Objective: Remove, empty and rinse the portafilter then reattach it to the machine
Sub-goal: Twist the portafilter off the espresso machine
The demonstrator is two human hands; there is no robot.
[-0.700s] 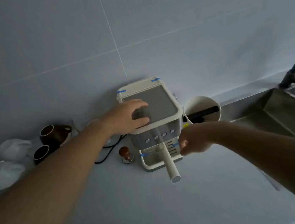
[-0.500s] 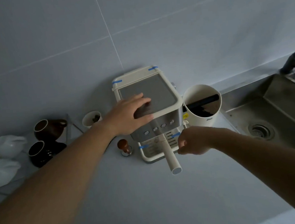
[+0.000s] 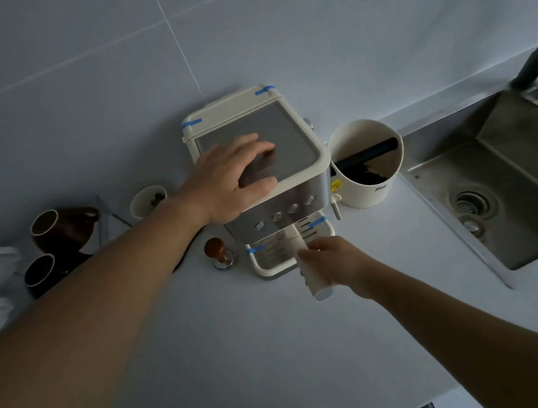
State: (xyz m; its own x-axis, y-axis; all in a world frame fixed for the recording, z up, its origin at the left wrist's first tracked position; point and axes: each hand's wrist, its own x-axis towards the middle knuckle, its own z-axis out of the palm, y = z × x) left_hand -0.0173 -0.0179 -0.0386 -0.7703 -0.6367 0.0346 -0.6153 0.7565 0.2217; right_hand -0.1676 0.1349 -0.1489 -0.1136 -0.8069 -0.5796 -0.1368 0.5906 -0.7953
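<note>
Espresso machine (image 3: 278, 182) with bare counter (image 3: 246, 359) in front, left hand (image 3: 234, 177) spread flat on its top, right hand (image 3: 330, 260) closed round the portafilter handle (image 3: 314, 279) at its front.

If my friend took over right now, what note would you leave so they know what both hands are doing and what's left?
Left hand: flat on top of the espresso machine, bracing it, holding nothing.
Right hand: wrapped around the portafilter handle, which sticks out toward you over the drip tray.
Done: nothing removed; the portafilter looks attached.
Left: twist it off, empty it, maybe into the knock box on the right, rinse at the sink, then lock it back in.
</note>
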